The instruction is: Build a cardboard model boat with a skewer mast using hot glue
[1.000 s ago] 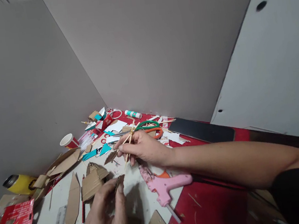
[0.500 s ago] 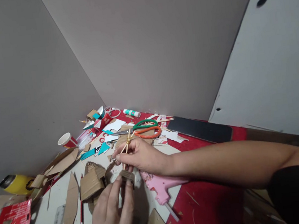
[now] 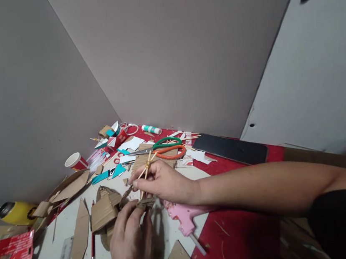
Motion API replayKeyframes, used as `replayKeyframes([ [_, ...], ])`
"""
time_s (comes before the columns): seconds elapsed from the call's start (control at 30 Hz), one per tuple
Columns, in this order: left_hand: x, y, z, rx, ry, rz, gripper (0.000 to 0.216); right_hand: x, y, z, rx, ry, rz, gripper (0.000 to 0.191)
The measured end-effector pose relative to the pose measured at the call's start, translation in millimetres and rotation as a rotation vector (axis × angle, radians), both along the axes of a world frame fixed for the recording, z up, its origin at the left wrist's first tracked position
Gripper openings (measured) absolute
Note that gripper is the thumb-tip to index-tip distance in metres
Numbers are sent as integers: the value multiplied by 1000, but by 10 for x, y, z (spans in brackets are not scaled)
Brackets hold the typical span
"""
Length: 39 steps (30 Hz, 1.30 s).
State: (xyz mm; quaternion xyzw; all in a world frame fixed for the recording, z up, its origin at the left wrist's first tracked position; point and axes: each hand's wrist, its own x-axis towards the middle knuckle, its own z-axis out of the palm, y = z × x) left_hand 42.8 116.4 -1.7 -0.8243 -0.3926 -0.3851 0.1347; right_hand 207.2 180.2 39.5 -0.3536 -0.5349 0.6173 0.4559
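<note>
Right hand (image 3: 163, 180) pinches crossed wooden sticks (image 3: 148, 166); left hand (image 3: 130, 242), fingers curled, grips corrugated cardboard piece (image 3: 148, 202), apparently steadying both.

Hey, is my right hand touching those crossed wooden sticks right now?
Touching. The head view shows the right hand with its thumb and fingers closed around the wooden sticks, below their tied crossing.

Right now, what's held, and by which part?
Right grip: crossed sticks, pinched below where they cross. Left grip: small cardboard piece, apparently by its near edge; the underside is hidden.
</note>
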Motion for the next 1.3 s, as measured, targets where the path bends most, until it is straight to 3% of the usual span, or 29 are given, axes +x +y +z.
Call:
replayKeyframes([
  [0.2,44,-34,-50,-151,-327,66,30,6,44,13,9,-40,-35,14],
  [0.4,-106,-12,-20,117,68,55,21,-19,46,-14,-6,-54,-45,12],
  [0.53,-202,16,-78,140,258,-29,28,-20,-5,20,-50,-11,6,11],
  [0.67,-206,19,-89,201,330,-60,41,-9,-22,20,-82,66,57,4],
  [0.83,-202,24,-52,223,352,-69,60,-12,-29,-41,-81,140,172,19],
  [1.0,-181,35,-34,240,374,-75,51,-15,-22,-51,-73,111,181,26],
  [1.13,-93,14,29,231,291,-61,38,-18,22,-83,-17,89,130,26],
  [1.3,-35,0,115,84,-9,43,29,-3,50,-93,46,78,121,25],
])
